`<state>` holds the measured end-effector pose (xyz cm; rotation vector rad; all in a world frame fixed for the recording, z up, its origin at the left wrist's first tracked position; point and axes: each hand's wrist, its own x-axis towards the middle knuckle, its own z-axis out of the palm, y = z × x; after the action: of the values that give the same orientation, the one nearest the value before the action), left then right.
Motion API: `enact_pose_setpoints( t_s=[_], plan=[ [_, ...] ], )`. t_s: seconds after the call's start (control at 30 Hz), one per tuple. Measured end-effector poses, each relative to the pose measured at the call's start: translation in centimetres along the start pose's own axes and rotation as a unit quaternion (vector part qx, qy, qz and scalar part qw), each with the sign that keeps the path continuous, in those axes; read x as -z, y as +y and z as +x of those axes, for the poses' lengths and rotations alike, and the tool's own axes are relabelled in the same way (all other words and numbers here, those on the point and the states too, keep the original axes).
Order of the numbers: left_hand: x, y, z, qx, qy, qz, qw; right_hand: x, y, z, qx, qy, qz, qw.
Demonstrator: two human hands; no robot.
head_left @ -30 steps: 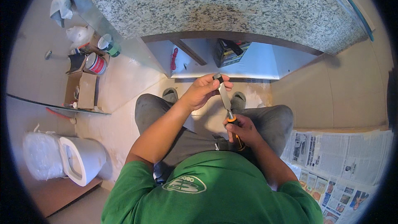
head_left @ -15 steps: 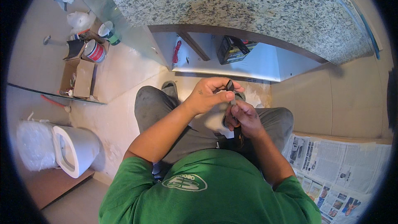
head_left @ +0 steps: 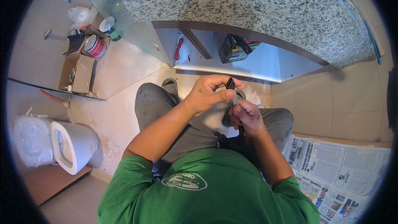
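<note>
Black-capped blade [head_left: 236,99]; red-labelled can [head_left: 96,47]; newsprint [head_left: 327,159]

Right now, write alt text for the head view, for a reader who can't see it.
A person's left fingers hold the black end of a flat metal blade while the right fingers grip it nearer the body. Ahead is an open cabinet beneath a speckled countertop; a toilet stands at left and newspaper sheets lie at right.

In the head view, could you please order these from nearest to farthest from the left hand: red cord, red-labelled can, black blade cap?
1. Black blade cap: held by the left hand.
2. Red cord: in the cabinet, ahead.
3. Red-labelled can: farther left.
</note>
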<state>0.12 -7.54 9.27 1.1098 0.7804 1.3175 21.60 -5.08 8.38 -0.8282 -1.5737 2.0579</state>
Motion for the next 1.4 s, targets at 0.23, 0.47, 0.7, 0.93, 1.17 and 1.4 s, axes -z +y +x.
enact_pose_setpoints(
  t_s=[0.23, 0.47, 0.7, 0.93, 1.17, 1.4],
  plan=[
    [2.1, -0.6, 0.9, -0.086, 0.053, -0.123, 0.987, 0.6, 0.6, -0.9, -0.027, 0.056, -0.028, 0.998],
    [2.1, -1.7, 0.8, -0.063, 0.033, -0.254, 0.965, 0.1, -1.3, -0.9, 0.096, 0.131, -0.19, 0.968],
    [1.5, -1.9, 0.8, -0.046, 0.025, -0.311, 0.949, -1.9, -3.3, -0.2, 0.122, 0.146, -0.322, 0.928],
    [1.5, -2.0, 0.7, -0.044, 0.018, -0.289, 0.956, -1.9, -3.0, 0.6, 0.167, 0.15, -0.366, 0.903],
    [1.2, -2.3, 0.6, -0.053, 0.012, -0.27, 0.961, -1.9, -3.2, 0.8, 0.187, 0.167, -0.38, 0.89],
    [1.1, -2.2, 0.5, -0.048, 0.012, -0.253, 0.966, -2.1, -3.4, 0.8, 0.188, 0.177, -0.385, 0.886]
  ],
)
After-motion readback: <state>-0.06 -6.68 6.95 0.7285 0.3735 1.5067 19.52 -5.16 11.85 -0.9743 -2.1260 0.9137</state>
